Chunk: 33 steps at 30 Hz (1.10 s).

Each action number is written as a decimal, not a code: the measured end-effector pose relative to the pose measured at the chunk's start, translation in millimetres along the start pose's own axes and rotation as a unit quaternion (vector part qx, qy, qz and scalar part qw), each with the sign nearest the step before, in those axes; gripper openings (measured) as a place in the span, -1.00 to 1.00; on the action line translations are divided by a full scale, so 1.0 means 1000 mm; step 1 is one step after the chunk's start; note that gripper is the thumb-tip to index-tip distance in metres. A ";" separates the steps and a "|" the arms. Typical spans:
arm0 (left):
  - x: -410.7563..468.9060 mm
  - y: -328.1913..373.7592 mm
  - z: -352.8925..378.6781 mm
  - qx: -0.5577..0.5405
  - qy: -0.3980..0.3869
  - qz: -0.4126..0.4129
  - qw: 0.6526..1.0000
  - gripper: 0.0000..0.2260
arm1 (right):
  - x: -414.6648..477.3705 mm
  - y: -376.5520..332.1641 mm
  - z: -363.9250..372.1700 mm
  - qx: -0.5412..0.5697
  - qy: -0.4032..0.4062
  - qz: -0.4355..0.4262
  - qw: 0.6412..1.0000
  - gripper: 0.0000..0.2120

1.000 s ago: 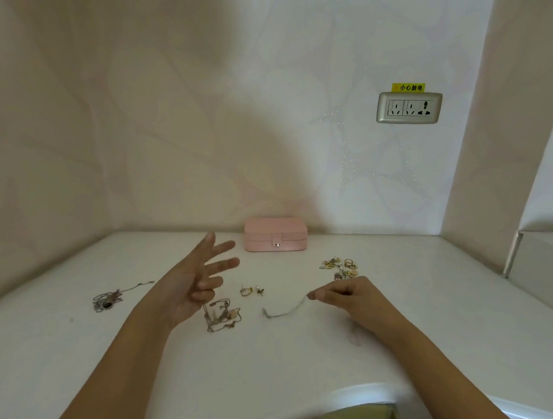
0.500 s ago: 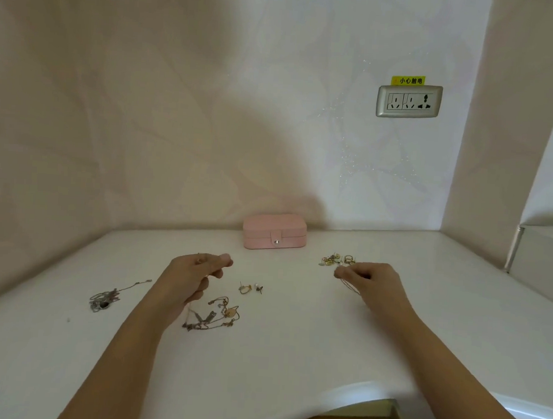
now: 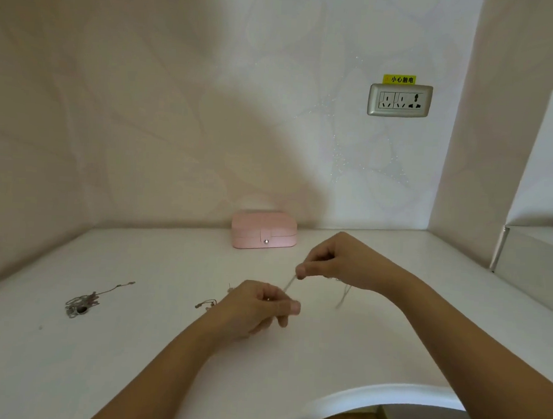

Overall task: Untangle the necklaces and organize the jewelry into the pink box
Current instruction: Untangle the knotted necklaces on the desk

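A thin silver necklace chain stretches between my two hands above the white table. My right hand pinches its upper end, and a loop of the chain hangs blurred below that wrist. My left hand pinches the lower end between thumb and fingers. The pink box stands closed against the back wall, its snap facing me. A tangled silver necklace lies at the left. Another jewelry tangle peeks out from behind my left wrist, mostly hidden.
A wall socket with a yellow label is mounted at the upper right. A white ledge rises at the right edge of the table. The table's front edge curves inward near my body.
Both hands have come together at the table's middle. My left hand closed from spread fingers and now pinches the chain that my right hand carries. The ring pile is now hidden behind my right hand.
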<state>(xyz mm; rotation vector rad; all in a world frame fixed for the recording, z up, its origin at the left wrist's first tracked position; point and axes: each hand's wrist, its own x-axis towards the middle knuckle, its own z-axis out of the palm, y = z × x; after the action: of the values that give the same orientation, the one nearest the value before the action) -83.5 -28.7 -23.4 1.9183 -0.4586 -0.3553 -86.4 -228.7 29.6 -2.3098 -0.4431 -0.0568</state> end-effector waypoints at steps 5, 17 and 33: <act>0.004 -0.007 0.005 0.067 0.018 0.004 0.998 -0.85 | -0.010 0.034 -0.023 -0.042 -0.008 0.087 0.995 -0.81; 0.008 -0.010 0.007 0.117 0.006 0.015 0.993 -0.89 | -0.002 0.089 -0.029 -0.171 0.042 0.154 0.972 -0.91; -0.009 0.010 -0.058 -0.215 0.080 0.051 0.972 -0.73 | 0.064 -0.015 0.060 0.230 -0.195 0.023 0.953 -0.88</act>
<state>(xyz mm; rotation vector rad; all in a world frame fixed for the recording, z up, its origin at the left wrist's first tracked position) -67.3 19.3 7.5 1.4814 -0.3386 -0.2088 -37.0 -157.7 9.0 -1.8624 -0.5346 0.4860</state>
